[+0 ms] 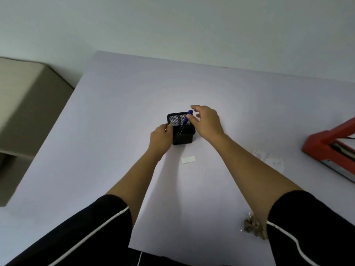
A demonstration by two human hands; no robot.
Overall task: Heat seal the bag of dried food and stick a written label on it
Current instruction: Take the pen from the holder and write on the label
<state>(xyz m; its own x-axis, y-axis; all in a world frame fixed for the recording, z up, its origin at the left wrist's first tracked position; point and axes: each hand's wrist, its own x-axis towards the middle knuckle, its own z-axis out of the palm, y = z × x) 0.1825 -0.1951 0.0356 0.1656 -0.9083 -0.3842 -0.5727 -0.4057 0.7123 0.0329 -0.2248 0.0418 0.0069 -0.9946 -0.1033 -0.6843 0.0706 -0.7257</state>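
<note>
A black mesh pen holder (183, 134) stands mid-table with a blue pen (186, 118) leaning in it. My left hand (160, 137) grips the holder's left side. My right hand (206, 121) reaches in from the right, thumb and forefinger pinched around the pen's top. A small white label (188, 159) lies flat just in front of the holder. The clear bag of dried food (253, 226) lies near the table's front edge, partly hidden by my right arm. The red heat sealer (330, 148) sits at the right edge, cut off by the frame.
The white table (119, 104) stands against a pale wall. Some clear empty bags (269, 158) lie left of the sealer. A beige box (25, 104) stands beyond the table's left edge. A white cable (139, 259) hangs at the front edge.
</note>
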